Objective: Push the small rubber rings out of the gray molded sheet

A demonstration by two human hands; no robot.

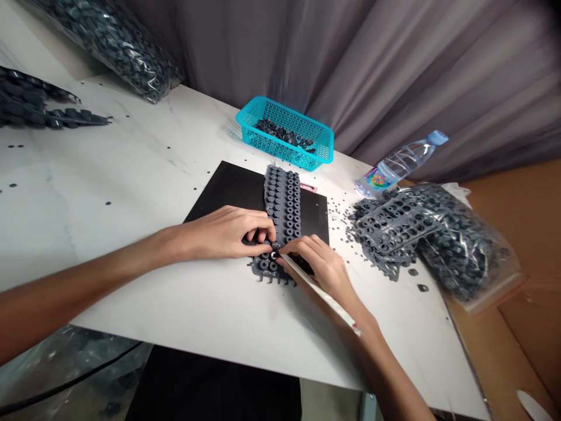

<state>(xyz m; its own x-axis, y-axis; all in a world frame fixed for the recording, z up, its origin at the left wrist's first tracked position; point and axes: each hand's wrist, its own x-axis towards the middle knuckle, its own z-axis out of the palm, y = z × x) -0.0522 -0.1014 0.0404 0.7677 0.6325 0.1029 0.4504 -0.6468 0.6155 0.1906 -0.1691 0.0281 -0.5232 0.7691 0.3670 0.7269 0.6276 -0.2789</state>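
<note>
A dark grey moulded rubber sheet with rows of round, ring-shaped parts lies lengthwise on a black mat. My left hand has its fingers curled and pinched at the sheet's near part, beside the rings there. In my right hand is a slim white stick-like tool; its far end, with a small red mark, points back along my forearm. The tool's working tip meets the rings close to my left fingertips, where the fingers partly hide it. Just which ring it touches I cannot tell.
Behind the mat stands a turquoise basket with small dark parts. A water bottle leans at the right, near punched-out sheets and a filled plastic bag. Another bag and more sheets are far left. Small discs are scattered around.
</note>
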